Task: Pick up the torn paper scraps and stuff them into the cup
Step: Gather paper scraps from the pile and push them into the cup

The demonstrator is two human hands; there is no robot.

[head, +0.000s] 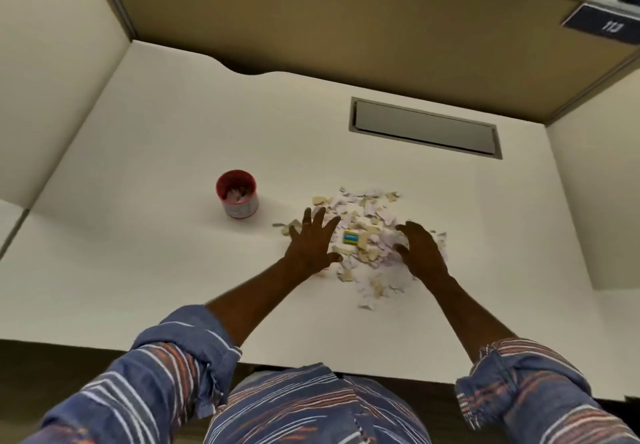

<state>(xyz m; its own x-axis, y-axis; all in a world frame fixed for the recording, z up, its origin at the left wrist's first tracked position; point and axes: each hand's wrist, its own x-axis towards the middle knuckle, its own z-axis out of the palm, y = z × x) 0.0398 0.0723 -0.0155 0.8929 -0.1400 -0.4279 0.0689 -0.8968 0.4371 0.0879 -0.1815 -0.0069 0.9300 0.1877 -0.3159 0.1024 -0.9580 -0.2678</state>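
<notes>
Head view: both hands flank the scraps (367,232) heaped on the white tabletop (156,253). Left hand (311,242) lies flat, fingers spread, at the pile's left edge, holding nothing. Right hand (420,251) is cupped w/ fingers curled over the pile's right side; grip unclear. Red cup (237,194) stands upright left of the pile, some paper inside. A small blue-yellow card (350,236) sits between the hands.

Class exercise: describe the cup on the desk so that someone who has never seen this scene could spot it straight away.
Start at the white desk, then find the heap of torn paper scraps near its middle. The cup stands upright, apart from the heap, beyond and to the left of the left hand. It alone is round and red-rimmed, with scraps already inside.
</notes>
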